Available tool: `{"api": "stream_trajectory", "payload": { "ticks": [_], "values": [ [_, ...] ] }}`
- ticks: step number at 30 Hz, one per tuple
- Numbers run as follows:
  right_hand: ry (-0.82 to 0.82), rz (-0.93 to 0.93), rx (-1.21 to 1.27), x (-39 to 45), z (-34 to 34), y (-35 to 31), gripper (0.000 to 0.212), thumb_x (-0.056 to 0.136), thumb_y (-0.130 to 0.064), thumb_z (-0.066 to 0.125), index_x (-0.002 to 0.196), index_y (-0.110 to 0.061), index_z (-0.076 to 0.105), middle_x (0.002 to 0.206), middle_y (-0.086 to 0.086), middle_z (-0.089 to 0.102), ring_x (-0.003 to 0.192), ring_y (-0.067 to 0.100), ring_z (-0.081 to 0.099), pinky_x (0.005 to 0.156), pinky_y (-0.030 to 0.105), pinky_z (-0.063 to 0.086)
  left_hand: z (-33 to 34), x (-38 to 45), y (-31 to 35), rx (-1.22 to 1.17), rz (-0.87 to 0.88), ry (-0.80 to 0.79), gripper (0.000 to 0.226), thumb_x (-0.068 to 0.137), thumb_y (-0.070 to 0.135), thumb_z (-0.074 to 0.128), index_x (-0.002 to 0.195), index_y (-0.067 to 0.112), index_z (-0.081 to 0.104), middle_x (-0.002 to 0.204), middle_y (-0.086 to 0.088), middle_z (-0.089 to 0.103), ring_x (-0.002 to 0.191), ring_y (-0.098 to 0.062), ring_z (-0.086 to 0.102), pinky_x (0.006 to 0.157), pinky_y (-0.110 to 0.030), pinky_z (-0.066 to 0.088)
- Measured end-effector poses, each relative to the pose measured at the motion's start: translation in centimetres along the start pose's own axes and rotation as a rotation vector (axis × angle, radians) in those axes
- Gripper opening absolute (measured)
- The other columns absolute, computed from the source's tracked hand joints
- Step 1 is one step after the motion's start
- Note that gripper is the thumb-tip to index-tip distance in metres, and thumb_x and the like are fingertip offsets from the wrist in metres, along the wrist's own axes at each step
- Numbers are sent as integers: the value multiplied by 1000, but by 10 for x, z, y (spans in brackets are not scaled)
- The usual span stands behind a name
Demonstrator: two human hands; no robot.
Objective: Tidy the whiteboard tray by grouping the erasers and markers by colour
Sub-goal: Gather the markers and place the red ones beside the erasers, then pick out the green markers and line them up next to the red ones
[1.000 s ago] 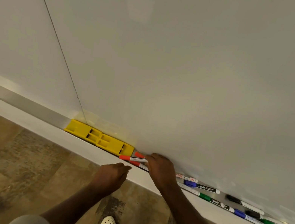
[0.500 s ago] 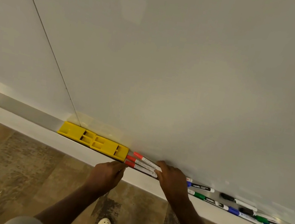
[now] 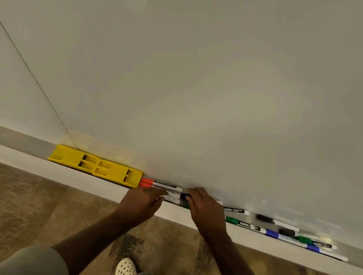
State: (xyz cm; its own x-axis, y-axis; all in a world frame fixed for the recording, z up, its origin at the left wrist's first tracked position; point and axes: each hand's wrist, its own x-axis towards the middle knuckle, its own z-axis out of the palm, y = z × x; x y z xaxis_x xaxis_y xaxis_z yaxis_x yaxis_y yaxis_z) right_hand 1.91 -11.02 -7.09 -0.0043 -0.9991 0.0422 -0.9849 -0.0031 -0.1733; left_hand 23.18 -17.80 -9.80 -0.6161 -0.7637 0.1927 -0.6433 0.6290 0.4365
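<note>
Two yellow erasers (image 3: 95, 166) lie end to end on the silver whiteboard tray (image 3: 6, 135). Red markers (image 3: 160, 185) lie right of them, caps touching the eraser's end. My left hand (image 3: 142, 200) reaches over the tray's front edge, its fingers closed over the front red marker. My right hand (image 3: 204, 209) presses on the red markers' barrels and hides their tails. Further right lie a black-labelled marker (image 3: 235, 210), a green marker (image 3: 245, 224), a black marker (image 3: 277, 222), a blue marker (image 3: 286, 238) and several more, mixed in colour.
The whiteboard (image 3: 209, 81) rises straight behind the tray, with a thin seam (image 3: 29, 71) running down to the erasers. A white ledge (image 3: 14, 156) fronts the tray. Below are a patterned floor (image 3: 6, 203) and my shoes (image 3: 126, 268).
The red markers have slid left until their caps meet the yellow eraser. My left hand has moved up from the ledge onto the front marker. My right hand stays on the barrels.
</note>
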Motion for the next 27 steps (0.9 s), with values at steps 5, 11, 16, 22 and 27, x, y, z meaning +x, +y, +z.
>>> {"api": "stream_trajectory", "payload": {
  "ticks": [5,11,16,22,27],
  "values": [
    [-37,37,-60,-36,-12,47,18,87,-15,65,104,-18,67,96,1,67,71,20,64,48,31,51,23,23,32,7,11,-101,32,94,37,56,125,29,62,105,-1,76,85,-20,71,68,-30,55],
    [-172,1,-133,-57,-21,82,32,69,-15,85,98,-16,71,93,4,71,81,22,67,56,30,55,44,53,69,183,-1,-258,23,98,33,46,117,26,56,92,-5,73,75,-25,68,61,-33,51],
    [-163,-29,-118,-61,-23,102,39,67,-13,84,104,-18,71,98,2,70,87,20,65,62,28,54,53,67,88,313,13,-324,20,95,24,51,113,20,58,93,-5,73,76,-27,70,61,-35,51],
    [-105,14,-85,-65,-28,135,33,70,-8,79,101,-17,70,96,1,70,82,21,64,57,31,54,59,70,110,396,121,-370,14,89,30,66,91,16,64,73,-7,72,58,-27,68,51,-32,52],
    [-58,62,-54,-72,-39,165,34,69,-5,74,100,-18,71,96,1,70,85,23,66,55,34,55,76,73,119,357,76,-350,29,97,42,51,115,21,59,103,-4,72,89,-26,69,72,-34,51]
  ]
}}
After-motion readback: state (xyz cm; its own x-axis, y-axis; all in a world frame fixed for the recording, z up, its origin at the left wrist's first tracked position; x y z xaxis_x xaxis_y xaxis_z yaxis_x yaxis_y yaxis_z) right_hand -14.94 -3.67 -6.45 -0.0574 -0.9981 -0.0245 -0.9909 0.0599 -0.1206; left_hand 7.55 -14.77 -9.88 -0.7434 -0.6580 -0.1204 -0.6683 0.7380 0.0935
